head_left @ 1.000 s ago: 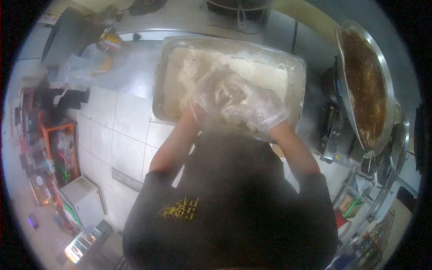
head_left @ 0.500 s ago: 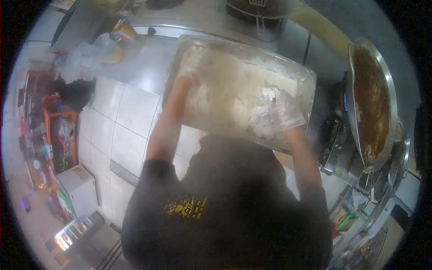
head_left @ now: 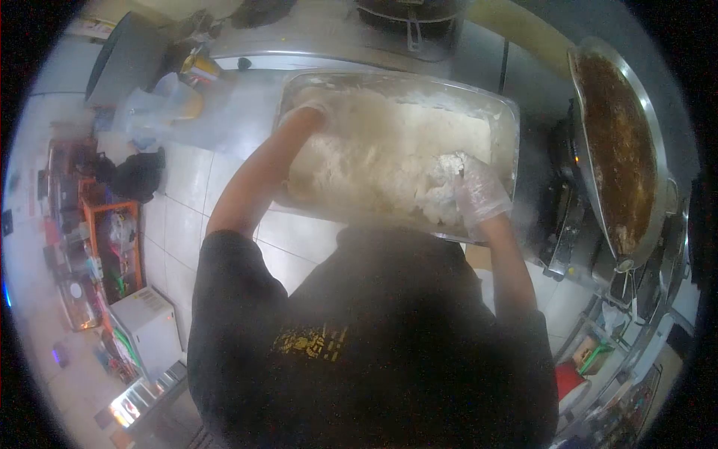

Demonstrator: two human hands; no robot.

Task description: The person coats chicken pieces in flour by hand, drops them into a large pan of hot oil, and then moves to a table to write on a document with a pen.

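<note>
A large clear rectangular tub (head_left: 511, 127) holds a bed of white flour (head_left: 441, 123), with floury lumps along its near side. My left hand (head_left: 318, 111), in a clear plastic glove, is down in the flour at the tub's left end; its fingers are lost in powder and haze. My right hand (head_left: 481, 188), also in a clear glove, is inside the right end of the tub. Its fingers are curled at a flour-coated clump, and what they grip is too caked in white to make out.
At the right, a wide wok (head_left: 617, 150) of brown frothy oil stands on a burner, a wire skimmer (head_left: 628, 288) at its near edge. A dark pot (head_left: 411, 26) is at the back. Plastic jugs (head_left: 176, 97) stand left of the tub, above a tiled floor (head_left: 224, 179).
My left hand has shifted, and its forearm now reaches in at a flatter angle from the left. My right hand stays at the same end of the tub. The whole view has moved slightly.
</note>
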